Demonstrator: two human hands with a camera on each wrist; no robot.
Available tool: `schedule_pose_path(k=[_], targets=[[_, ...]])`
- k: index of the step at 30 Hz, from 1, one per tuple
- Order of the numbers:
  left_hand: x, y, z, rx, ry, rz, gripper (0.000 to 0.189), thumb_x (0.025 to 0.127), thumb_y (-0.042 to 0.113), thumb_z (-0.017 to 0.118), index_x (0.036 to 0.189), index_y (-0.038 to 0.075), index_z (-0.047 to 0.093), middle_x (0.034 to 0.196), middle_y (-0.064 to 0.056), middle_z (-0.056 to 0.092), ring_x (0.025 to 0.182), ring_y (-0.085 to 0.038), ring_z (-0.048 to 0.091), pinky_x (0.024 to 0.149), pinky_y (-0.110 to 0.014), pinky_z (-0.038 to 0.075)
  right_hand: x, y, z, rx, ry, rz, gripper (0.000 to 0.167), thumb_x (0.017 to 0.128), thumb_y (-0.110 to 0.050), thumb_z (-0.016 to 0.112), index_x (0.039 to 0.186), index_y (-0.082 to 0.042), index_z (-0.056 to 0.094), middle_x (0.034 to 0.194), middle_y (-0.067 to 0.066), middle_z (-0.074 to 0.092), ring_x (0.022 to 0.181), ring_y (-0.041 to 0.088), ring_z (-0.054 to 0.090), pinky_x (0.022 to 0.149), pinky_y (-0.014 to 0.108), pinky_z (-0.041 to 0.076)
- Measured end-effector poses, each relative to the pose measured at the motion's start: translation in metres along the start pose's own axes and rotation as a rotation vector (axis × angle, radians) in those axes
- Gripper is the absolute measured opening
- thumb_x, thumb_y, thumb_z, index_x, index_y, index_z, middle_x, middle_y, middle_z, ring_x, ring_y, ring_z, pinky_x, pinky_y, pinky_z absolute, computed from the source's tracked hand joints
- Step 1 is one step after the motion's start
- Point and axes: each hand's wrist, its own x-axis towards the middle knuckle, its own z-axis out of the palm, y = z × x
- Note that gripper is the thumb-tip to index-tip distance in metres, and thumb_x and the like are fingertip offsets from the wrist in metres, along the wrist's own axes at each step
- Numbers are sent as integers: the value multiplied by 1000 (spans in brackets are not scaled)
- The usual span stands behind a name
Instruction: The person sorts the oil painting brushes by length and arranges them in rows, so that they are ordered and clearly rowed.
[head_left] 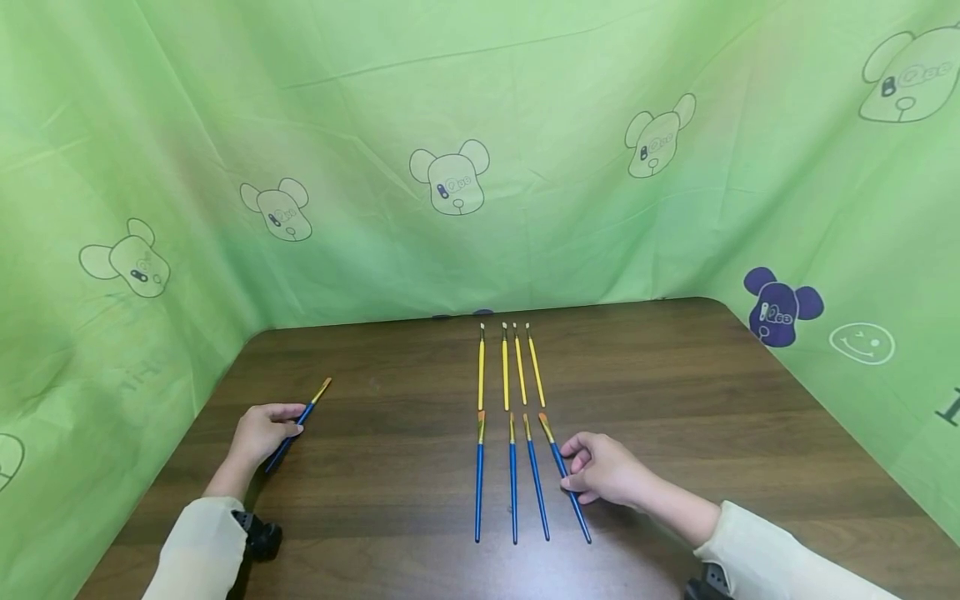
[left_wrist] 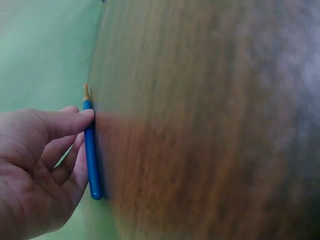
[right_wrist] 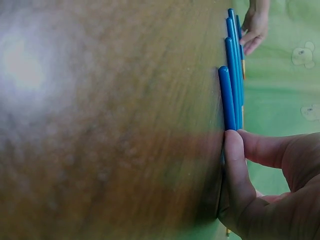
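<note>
At the left of the table, my left hand [head_left: 261, 433] pinches a blue-handled paintbrush [left_wrist: 92, 160] between thumb and fingers. Its yellow ferrule and orange-brown bristles point away to the upper right in the head view. My right hand [head_left: 611, 468] pinches the handle of another blue-handled paintbrush [head_left: 580, 518], the rightmost of a row. This brush slants, bristles toward the far side, handle end toward me. Left of it lie several more blue-handled paintbrushes [head_left: 479, 492], roughly parallel. In the right wrist view my thumb and finger meet at the blue handle [right_wrist: 227, 97].
Beyond the blue row, several thin yellow-handled paintbrushes [head_left: 506, 375] with pale tips lie side by side, the rightmost slanted. The brown wooden table [head_left: 390, 500] meets a green printed curtain [head_left: 360, 250] at its back and sides.
</note>
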Motion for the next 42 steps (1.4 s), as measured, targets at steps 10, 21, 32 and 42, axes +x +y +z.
schedule_pose_path(k=[10,21,32,42], targets=[[2,2,1,48,48,49,26,83,-1,70,108,-6,69,102,-18,71,98,-34,64,78,-38,50,0,1,1,-4,15,14,36,75,15,72,106,12,55,81,14,53,64,22,60,59,37,58],[-5,6,5,8,48,32,25,81,-1,69,106,-6,70,98,-16,72,93,-28,65,74,-31,49,1,1,1,-3,12,18,36,76,14,72,107,12,55,82,14,53,64,22,61,59,37,58],[-16,30,16,-291,-59,-21,31,85,-6,64,115,-14,63,105,-22,68,80,-14,65,65,-28,56,1,1,0,-4,12,16,36,75,15,72,107,12,55,82,14,53,64,22,61,59,37,58],[-29,63,43,-402,-99,4,28,84,-9,66,112,-12,65,100,-21,69,79,-19,66,62,-31,57,3,3,-1,-5,6,13,36,76,13,72,108,12,55,82,14,53,65,22,61,59,37,58]])
